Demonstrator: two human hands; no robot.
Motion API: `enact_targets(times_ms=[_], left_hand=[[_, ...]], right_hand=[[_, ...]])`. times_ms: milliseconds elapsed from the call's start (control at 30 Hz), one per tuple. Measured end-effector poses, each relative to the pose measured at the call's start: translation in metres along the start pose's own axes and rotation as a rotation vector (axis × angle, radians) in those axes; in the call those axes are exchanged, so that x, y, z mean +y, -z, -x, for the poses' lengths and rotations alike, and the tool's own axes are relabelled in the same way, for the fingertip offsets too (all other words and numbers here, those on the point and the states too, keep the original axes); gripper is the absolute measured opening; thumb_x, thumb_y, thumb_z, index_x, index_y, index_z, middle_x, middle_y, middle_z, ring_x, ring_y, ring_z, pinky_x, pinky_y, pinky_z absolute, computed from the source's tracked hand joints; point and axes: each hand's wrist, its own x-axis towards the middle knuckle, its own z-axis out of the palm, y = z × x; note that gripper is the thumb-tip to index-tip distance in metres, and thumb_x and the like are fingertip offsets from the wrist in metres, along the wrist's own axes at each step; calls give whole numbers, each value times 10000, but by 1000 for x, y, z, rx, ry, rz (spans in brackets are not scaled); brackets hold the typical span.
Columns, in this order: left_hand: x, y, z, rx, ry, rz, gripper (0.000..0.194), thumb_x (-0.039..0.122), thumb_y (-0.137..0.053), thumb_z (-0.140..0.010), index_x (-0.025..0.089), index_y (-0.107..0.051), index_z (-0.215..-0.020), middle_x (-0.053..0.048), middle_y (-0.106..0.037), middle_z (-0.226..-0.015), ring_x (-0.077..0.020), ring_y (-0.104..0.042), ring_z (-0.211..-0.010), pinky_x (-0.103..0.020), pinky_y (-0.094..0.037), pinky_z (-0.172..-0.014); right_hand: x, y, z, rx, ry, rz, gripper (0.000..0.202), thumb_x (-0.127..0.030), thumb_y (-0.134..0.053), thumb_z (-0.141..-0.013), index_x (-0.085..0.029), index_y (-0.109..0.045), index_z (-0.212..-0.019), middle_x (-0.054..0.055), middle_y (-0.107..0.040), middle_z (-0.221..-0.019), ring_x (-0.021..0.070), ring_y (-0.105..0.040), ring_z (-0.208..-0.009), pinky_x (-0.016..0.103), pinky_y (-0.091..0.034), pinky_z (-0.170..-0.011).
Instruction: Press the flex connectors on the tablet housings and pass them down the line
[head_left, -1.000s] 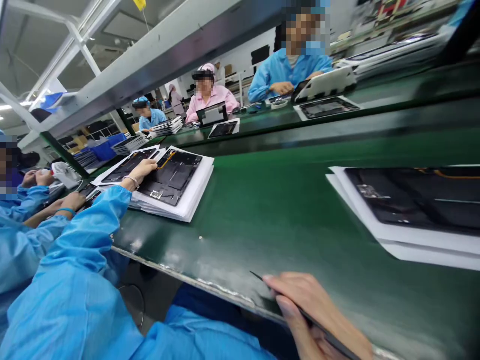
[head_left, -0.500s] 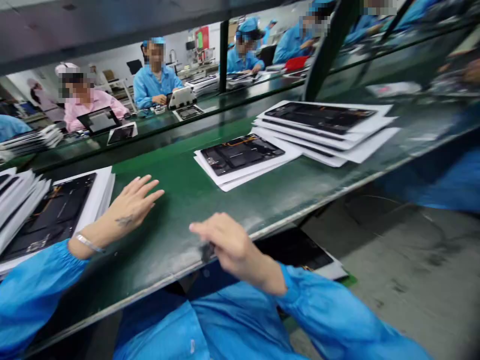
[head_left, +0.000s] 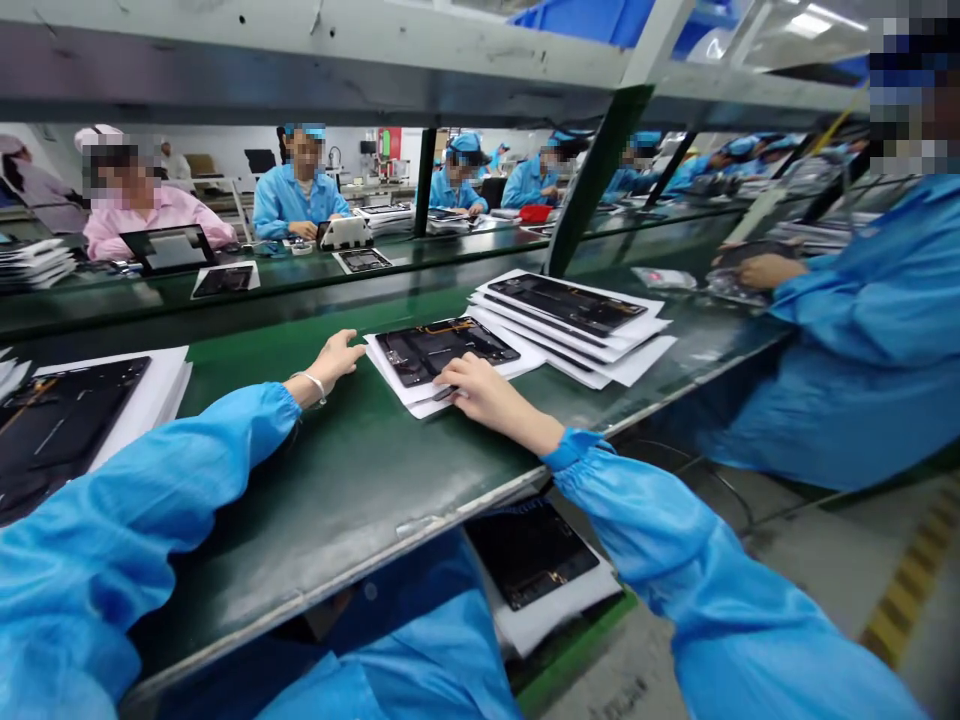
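Note:
A black flat panel [head_left: 444,347] lies on a short stack of white trays [head_left: 409,393] on the green belt [head_left: 352,460] in front of me. My left hand [head_left: 335,361] reaches out with its fingers apart, fingertips touching the stack's left edge. My right hand [head_left: 480,392] rests on the stack's near edge, closed around a thin dark tool [head_left: 438,397] of which only the tip shows. Both my sleeves are blue.
A taller stack of trays with panels [head_left: 577,312] sits just right of mine, and another stack [head_left: 90,400] lies at the far left. A co-worker in blue [head_left: 862,330] works at the right. Several people sit across the belt. A panel [head_left: 529,560] lies below the belt edge.
My view has swung right along the belt. Both hands have moved forward from the bare belt to the tray stack with the black panel, left hand to its left edge, right hand to its near edge.

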Motion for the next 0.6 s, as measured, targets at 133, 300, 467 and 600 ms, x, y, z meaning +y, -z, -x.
enact_targets(times_ms=[133,300,467,600], left_hand=[[-4,-4,-28,-18,73,36,390,370,-626,-981,167,-568,-1308,-116,-588,-1317,-245,-628,-1127,-453,-574,-938],[2,-7,-61,-141,108,-37,349,367,-632,-977,166,-600,-1262,-107,-602,-1300,-244,-624,-1134,-461,-558,-966],[13,-12,-92,-263,223,-82,354,379,-634,-976,150,-602,-1244,-100,-625,-1241,-232,-645,-1076,-440,-576,-920],[14,-12,-104,-337,291,-67,355,373,-640,-973,141,-604,-1239,-103,-628,-1228,-229,-649,-1061,-428,-582,-906]], right_hand=[[-6,-2,-1,-13,60,53,276,12,-505,-823,-141,-677,-975,120,-668,-1026,228,-475,-913,347,-326,-762],[-10,-5,-11,-28,131,98,246,16,-489,-814,-161,-645,-883,111,-648,-958,230,-459,-895,346,-285,-745],[-9,-12,-10,1,133,97,253,33,-486,-765,-169,-611,-851,96,-616,-901,227,-441,-854,335,-281,-721],[-8,-14,-8,17,129,58,273,38,-475,-750,-184,-594,-855,83,-606,-898,223,-443,-848,325,-290,-722]])
